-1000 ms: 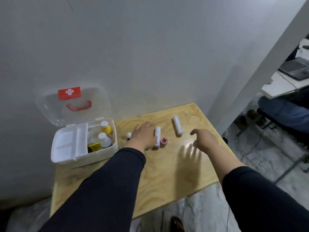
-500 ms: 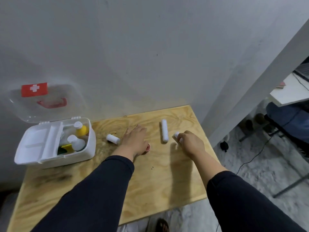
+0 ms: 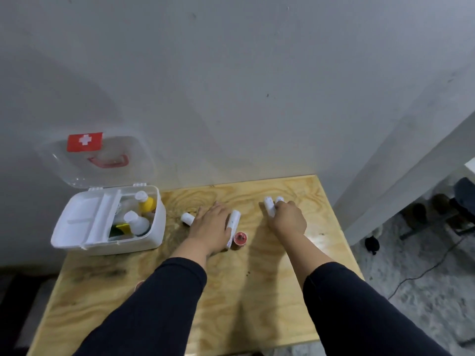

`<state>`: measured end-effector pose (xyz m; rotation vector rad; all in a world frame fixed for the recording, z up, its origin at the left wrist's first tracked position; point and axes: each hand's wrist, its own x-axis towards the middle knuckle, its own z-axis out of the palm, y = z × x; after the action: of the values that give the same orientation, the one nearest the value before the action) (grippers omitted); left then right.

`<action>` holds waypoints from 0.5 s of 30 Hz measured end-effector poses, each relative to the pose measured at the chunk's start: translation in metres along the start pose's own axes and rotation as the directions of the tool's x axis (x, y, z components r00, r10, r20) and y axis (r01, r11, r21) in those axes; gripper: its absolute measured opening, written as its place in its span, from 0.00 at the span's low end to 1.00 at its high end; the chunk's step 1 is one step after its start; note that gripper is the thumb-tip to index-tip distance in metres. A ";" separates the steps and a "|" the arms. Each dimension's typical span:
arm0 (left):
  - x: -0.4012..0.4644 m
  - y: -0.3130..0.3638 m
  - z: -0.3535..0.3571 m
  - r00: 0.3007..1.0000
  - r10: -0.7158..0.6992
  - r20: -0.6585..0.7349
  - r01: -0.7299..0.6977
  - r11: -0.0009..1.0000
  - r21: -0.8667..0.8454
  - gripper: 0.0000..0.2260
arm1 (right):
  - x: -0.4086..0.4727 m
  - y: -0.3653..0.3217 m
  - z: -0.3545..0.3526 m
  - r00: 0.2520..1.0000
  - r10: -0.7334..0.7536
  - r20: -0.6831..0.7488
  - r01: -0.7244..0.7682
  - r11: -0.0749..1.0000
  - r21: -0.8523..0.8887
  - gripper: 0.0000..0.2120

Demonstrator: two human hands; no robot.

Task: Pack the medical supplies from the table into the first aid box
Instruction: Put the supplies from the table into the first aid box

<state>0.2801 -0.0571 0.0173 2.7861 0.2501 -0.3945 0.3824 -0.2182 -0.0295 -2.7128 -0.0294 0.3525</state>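
Observation:
The white first aid box (image 3: 144,240) stands open at the table's left, its clear lid (image 3: 102,160) leaning on the wall. Inside are a yellow bottle (image 3: 147,202), a white bottle (image 3: 136,222) and a white tray (image 3: 82,222). My left hand (image 3: 210,227) lies palm down on the table, thumb against a long white bandage roll (image 3: 234,220). A short white roll (image 3: 187,218) lies just left of that hand, and a pink tape roll (image 3: 240,238) sits by its thumb. My right hand (image 3: 289,219) is closed on two white rolls (image 3: 268,205) near the back.
The wooden table (image 3: 244,304) sits against a grey wall, which meets a corner on the right. Past the table's right edge is a concrete floor with a black cable (image 3: 424,271) and chair legs.
My right hand, which held a small white roll beside the long one, now grips both together. My left hand has shifted left, uncovering the long roll and tape beside it.

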 end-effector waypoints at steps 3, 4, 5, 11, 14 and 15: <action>-0.004 -0.003 -0.006 1.000 0.003 -0.008 -0.003 1.000 -0.008 0.24 | -0.008 -0.003 -0.007 0.999 -0.052 0.012 0.050 0.989 0.140 0.16; -0.006 -0.004 -0.009 1.000 0.005 -0.012 -0.005 1.000 -0.012 0.24 | -0.012 -0.008 -0.010 0.996 -0.089 0.010 0.085 0.977 0.194 0.17; -0.007 -0.005 -0.013 1.000 0.007 -0.016 -0.007 1.000 -0.013 0.25 | -0.016 -0.016 -0.014 0.992 -0.130 0.004 0.125 0.960 0.249 0.17; -0.029 -0.031 -0.055 0.989 -0.005 -0.146 0.008 1.000 0.019 0.26 | -0.047 -0.084 -0.035 0.970 -0.243 -0.006 0.189 0.737 0.650 0.26; -0.051 -0.058 -0.079 0.975 -0.034 -0.222 0.039 0.999 0.016 0.26 | -0.064 -0.122 -0.039 0.945 -0.326 0.010 0.216 0.650 0.728 0.32; -0.059 -0.068 -0.085 0.967 -0.052 -0.250 0.054 0.999 -0.002 0.25 | -0.071 -0.135 -0.040 0.927 -0.374 0.012 0.242 0.625 0.742 0.32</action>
<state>0.2305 0.0269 0.0931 2.8361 0.3822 -0.0529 0.3279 -0.1151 0.0762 -1.8164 -0.3322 0.3803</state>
